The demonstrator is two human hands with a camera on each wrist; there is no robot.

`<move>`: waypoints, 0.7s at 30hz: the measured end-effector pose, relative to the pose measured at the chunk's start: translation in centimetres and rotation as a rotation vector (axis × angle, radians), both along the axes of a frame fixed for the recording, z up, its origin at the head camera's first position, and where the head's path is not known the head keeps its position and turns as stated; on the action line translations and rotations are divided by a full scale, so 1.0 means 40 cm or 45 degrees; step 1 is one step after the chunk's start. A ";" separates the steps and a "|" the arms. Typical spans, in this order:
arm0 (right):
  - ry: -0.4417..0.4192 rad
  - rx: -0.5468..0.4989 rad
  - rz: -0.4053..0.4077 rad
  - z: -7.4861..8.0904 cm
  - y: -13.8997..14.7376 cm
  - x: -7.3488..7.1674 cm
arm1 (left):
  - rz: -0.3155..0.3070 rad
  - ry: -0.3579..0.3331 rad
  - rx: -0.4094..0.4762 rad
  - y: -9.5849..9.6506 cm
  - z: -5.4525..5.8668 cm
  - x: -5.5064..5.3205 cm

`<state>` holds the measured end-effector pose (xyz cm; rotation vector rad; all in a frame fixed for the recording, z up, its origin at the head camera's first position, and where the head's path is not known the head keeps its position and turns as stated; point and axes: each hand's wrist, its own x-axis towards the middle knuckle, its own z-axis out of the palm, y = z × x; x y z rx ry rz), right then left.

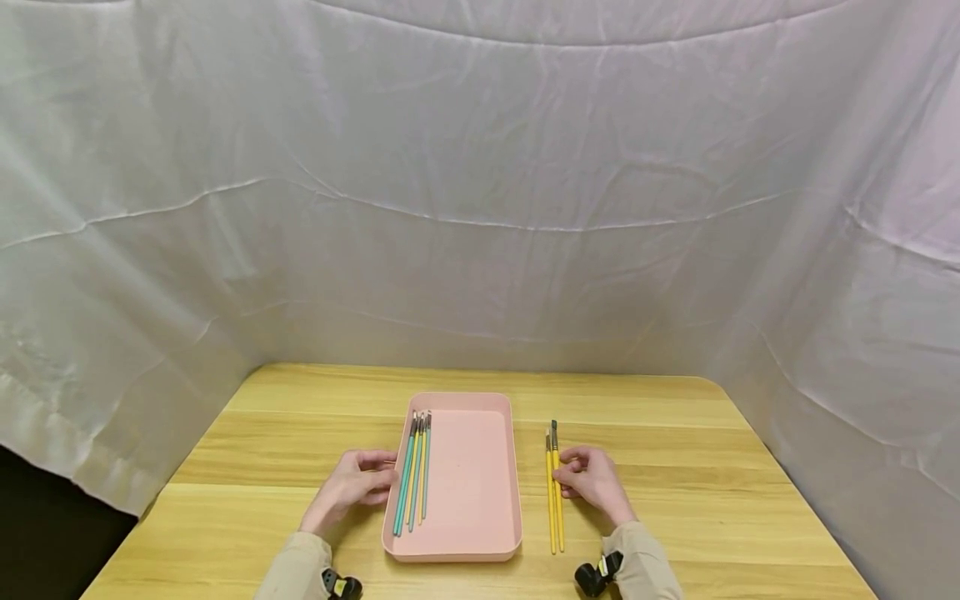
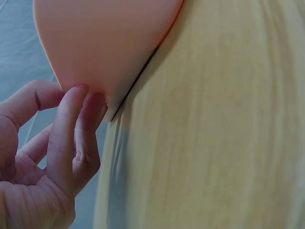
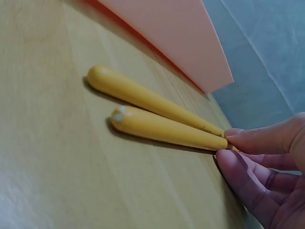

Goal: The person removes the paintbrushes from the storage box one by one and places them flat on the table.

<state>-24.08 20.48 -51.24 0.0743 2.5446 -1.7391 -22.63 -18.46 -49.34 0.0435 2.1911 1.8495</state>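
My left hand (image 1: pixel 352 487) touches the left side of a pink tray (image 1: pixel 472 475), its thumb and fingertips against the wall near the rim. Inside, along that left wall, lie several paintbrushes (image 1: pixel 415 479) with teal, yellow and bluish handles, bristles toward the far end. To the right of the tray, two yellow-handled paintbrushes lie side by side on the table. My right hand (image 1: pixel 592 481) pinches the right-hand yellow paintbrush (image 3: pixel 167 131) between thumb and finger. The other yellow paintbrush (image 3: pixel 152 98) lies close alongside, partly hidden by a fingertip in the right wrist view.
A wooden table (image 1: pixel 660 425) carries everything. Pale grey curtain cloth (image 1: pixel 495 275) hangs behind the table and at both sides. Black wrist cameras are strapped at both sleeves.
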 end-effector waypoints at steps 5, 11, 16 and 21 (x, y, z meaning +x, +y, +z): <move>0.000 0.022 0.014 -0.005 0.003 -0.003 | 0.004 -0.003 0.002 0.000 -0.002 -0.002; 0.014 0.027 0.009 -0.006 0.003 -0.004 | 0.011 -0.003 0.002 0.002 -0.002 -0.002; 0.011 0.021 0.006 -0.007 0.003 -0.004 | 0.015 0.000 -0.003 0.002 -0.002 -0.001; 0.006 0.004 0.024 -0.007 0.004 -0.002 | 0.009 0.007 -0.006 0.002 -0.002 -0.001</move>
